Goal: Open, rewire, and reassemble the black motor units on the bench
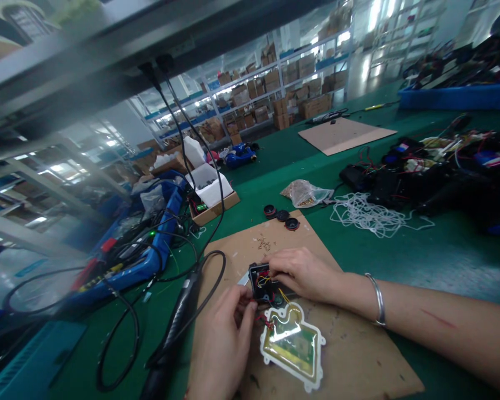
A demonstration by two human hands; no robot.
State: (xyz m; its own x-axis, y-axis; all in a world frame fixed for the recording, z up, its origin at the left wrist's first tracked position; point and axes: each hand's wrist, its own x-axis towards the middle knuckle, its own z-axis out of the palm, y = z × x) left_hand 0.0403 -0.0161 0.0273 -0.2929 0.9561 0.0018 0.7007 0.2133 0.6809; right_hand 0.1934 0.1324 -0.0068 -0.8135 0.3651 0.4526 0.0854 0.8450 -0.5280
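Left hand and right hand together, fingers closed from both sides on a small black plastic box, held between them just above a cardboard sheet. Part of the grip is hidden by the fingers. Thin red and yellow insulated wires run out of the open box, past the fingertips. Risk: a sharp tug or twist by either hand could strain these fine leads where they leave the box.

Directly below the right hand and just beside the left lies a flat, glossy, house-outlined panel with a white border and a yellowish-green centre. Its smooth surface could be scuffed if the box or grit were dragged across it. A silver bangle circles the right wrist.

Beside the left hand, a black corded handheld tool rests on the green bench mat, its cable looped loosely; a snagged loop could pull it across the work. Beyond both hands, loose tan shavings dot the fibrous cardboard, and could fall into the open box. Farther on are three round black discs, a clear bag of small tan pieces, and a tangle of white cord. Farthest ahead and right of the hands, a heap of black, wired assemblies precedes a blue tray.
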